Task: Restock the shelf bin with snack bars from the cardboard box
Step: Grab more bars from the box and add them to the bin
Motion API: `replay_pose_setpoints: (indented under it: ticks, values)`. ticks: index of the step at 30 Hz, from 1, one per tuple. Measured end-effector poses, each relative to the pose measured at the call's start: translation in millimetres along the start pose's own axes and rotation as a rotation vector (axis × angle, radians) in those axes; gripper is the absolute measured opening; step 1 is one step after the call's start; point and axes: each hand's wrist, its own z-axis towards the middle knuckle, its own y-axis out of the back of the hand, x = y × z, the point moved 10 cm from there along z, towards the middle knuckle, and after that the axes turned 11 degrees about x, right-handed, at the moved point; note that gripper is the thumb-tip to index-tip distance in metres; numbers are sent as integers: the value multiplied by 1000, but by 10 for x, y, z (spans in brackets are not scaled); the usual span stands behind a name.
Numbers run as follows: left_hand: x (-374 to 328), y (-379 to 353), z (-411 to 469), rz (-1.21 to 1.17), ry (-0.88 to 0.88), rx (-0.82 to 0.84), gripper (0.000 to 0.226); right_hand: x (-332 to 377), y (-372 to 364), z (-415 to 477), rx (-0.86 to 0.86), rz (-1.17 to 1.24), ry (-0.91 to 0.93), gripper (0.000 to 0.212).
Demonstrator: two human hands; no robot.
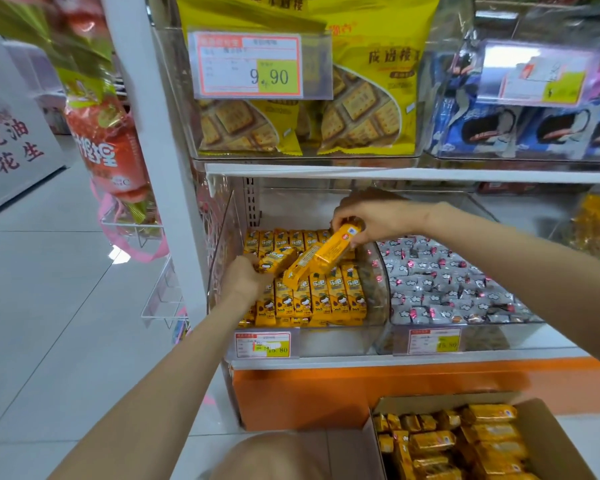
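Right hand point(374, 216) pinching top end of yellow snack bar point(329, 251), long axis tilted down-left over clear shelf bin point(222, 244). Left hand point(245, 277) gripping second bar point(278, 259), nearer the packed rows. Cardboard box point(555, 438) below, still stocked.

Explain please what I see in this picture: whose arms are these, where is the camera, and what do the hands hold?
There is one picture only, taken by a camera worn on a person's head, looking forward and down. So the two bare arms belong to that person; there is no machine. The person faces a shop shelf. The clear shelf bin holds rows of yellow snack bars. The right hand holds a tilted yellow bar above these rows. The left hand grips another bar at the bin's left side. Below, on the floor, an open cardboard box holds more yellow bars. The neighbouring bin has grey-wrapped sweets.
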Motion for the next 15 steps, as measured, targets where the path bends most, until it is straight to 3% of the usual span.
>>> replay_pose_setpoints:
  ticks: [4, 15]
  values:
    - [-221, 63, 67, -31, -25, -84, 33, -64, 132, -313, -100, -4, -17, 26]
    - [-830, -578, 602, 152, -57, 27, 59, -192, 106, -738, -238, -74, -47, 26]
